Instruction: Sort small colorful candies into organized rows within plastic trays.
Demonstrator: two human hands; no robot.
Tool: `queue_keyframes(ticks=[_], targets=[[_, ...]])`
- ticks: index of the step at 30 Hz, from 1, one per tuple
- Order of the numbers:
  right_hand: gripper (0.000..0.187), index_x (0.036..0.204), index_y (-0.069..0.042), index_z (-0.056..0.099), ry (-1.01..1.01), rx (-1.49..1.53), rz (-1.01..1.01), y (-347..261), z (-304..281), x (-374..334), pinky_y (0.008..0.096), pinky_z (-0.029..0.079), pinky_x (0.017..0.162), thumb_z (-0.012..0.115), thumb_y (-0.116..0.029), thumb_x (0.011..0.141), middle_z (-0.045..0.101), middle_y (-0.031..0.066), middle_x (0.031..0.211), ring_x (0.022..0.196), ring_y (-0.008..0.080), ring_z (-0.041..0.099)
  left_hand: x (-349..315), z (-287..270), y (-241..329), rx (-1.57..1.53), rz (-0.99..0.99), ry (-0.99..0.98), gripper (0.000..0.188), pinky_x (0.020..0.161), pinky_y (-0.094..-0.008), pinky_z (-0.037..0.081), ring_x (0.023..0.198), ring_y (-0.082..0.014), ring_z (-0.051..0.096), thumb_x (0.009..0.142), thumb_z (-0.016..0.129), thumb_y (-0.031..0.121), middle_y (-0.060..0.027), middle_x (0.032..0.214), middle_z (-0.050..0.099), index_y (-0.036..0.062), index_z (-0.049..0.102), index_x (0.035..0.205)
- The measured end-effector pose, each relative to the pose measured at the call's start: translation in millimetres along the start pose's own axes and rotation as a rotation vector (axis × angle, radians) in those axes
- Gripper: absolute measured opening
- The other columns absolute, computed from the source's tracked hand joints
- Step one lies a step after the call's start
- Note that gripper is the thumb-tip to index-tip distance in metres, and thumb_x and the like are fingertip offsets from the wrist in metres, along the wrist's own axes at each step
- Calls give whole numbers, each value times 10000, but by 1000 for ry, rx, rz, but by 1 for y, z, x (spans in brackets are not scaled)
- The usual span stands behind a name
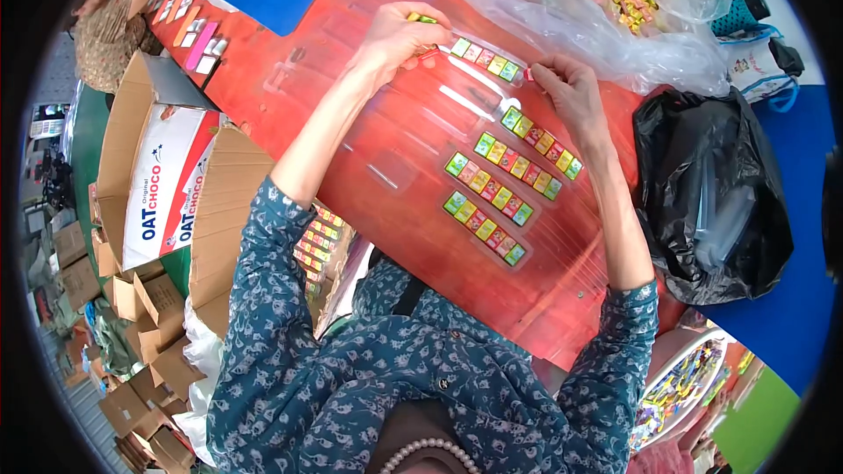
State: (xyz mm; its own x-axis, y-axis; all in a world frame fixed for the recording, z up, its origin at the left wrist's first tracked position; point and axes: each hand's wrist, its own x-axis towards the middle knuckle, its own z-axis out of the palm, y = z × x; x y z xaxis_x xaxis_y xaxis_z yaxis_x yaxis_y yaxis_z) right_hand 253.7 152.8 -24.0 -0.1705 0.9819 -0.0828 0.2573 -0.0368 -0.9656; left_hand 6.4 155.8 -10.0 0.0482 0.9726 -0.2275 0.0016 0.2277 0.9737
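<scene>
On the red table a clear plastic blister sheet (382,158) has long narrow slots. Several slots hold rows of small wrapped candies (502,191) in green, yellow and pink-red. Beyond these, at the far edge, lies another candy row (485,59), between my two hands. My left hand (386,39) is closed at the left end of that row, with a yellow-green candy and a red one at its fingers. At the row's right end, my right hand (571,92) pinches a small red candy between thumb and fingertips.
A clear plastic bag (676,48) with loose candies lies at the far right. A black plastic bag (650,149) sits beside my right forearm. At left stands an open cardboard box (233,228). A white tub (707,369) of wrapped sweets is at lower right. Another person (110,44) is at upper left.
</scene>
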Motion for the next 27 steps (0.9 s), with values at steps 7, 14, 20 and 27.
queue_keyframes(ticks=[7,14,20,27], targets=[[198,874,25,648,-67,-547,-158,-10,11,2,381,474,665,548,-134,811,617,241,768,736,329,633,19,9,-3,260,9,-31,124,424,-218,412,506,-82,542,680,633,58,-39,637,599,-1,655,786],[172,857,8,649,-81,-573,-183,-12,20,8,419,473,673,540,-110,796,610,243,766,760,388,619,27,10,-6,376,-5,-65,158,452,-236,443,527,-88,544,669,639,91,-43,650,606,-1,659,796],[194,954,26,635,-121,-661,-195,-13,18,9,321,468,654,560,-109,836,638,195,786,726,226,638,26,11,-7,321,-4,-78,128,407,-217,374,480,-79,527,703,634,72,-43,645,596,1,643,809],[163,854,4,644,-88,-621,-267,-14,15,1,429,468,646,530,-93,790,600,241,752,732,386,614,21,9,-10,319,14,-23,112,365,-193,313,448,-67,511,737,636,66,-36,640,583,3,634,829]])
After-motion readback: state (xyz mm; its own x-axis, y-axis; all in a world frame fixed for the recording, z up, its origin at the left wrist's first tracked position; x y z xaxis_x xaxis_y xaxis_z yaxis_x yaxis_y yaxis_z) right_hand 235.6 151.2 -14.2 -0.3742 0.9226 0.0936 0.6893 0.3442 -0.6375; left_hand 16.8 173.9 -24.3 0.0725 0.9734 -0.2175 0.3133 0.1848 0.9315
